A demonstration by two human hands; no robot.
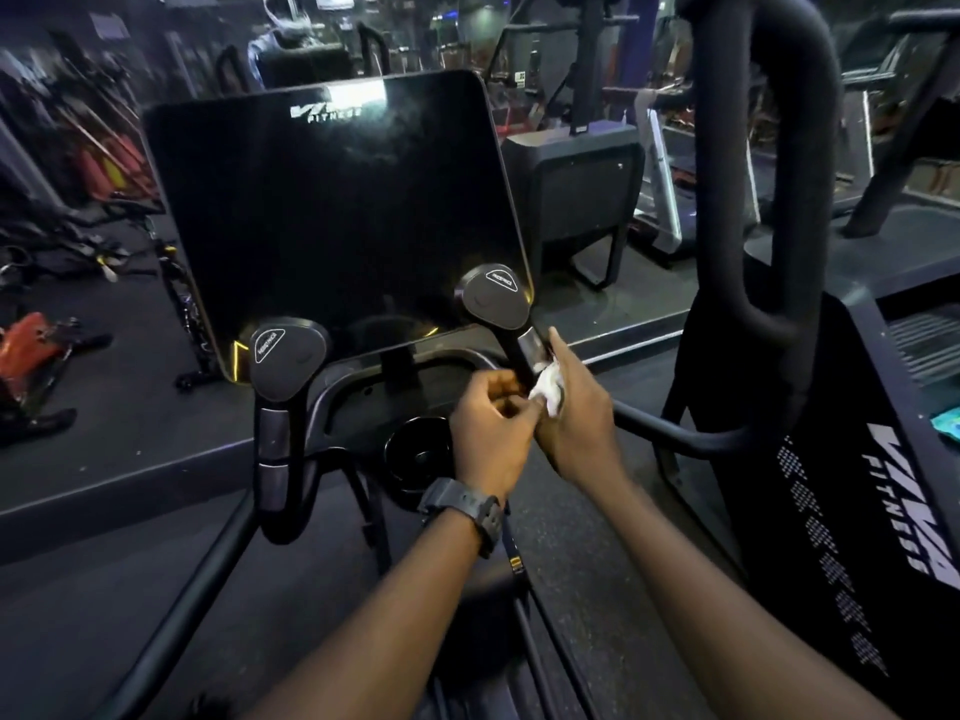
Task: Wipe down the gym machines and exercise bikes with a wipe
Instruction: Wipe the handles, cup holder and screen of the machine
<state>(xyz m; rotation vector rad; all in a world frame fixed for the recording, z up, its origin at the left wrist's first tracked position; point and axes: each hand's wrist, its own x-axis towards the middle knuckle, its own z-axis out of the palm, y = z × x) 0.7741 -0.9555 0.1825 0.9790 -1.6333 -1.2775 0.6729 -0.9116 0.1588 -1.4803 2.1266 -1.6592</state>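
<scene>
A black exercise machine stands in front of me with a large dark console screen (332, 210). Two upright handles rise below it, the left handle (283, 387) and the right handle (511, 324). A crumpled white wipe (548, 384) sits against the shaft of the right handle. My right hand (574, 407) holds the wipe around that shaft. My left hand (491, 423), with a dark watch on its wrist, pinches the wipe's lower edge with curled fingers, right beside my right hand.
A tall black machine (852, 459) with a thick looped handrail (779, 163) stands close on the right. Another machine (576, 189) and treadmills are behind the console. Bikes and red equipment (31, 345) lie on the floor at left.
</scene>
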